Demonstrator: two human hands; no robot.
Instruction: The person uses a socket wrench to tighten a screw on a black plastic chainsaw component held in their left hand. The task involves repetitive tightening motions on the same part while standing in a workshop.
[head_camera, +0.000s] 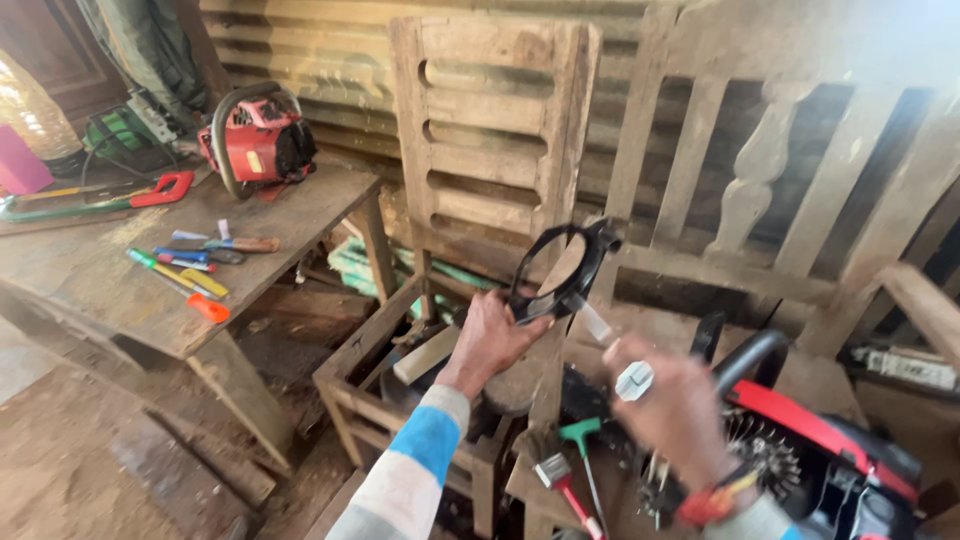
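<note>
Black ring-shaped part (563, 270) is held up in front of the upright wooden frame (490, 130), gripped at its lower edge by the left hand (492, 335), while the blurred right hand (672, 405) pinches a small white piece (634, 380) just below it.

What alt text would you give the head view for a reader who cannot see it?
The person's left hand holds up a black ring-shaped machine cover while the blurred right hand grips a small white part. Below sits a partly dismantled red chainsaw. A second red chainsaw and hand tools lie on a wooden workbench at left.
</note>
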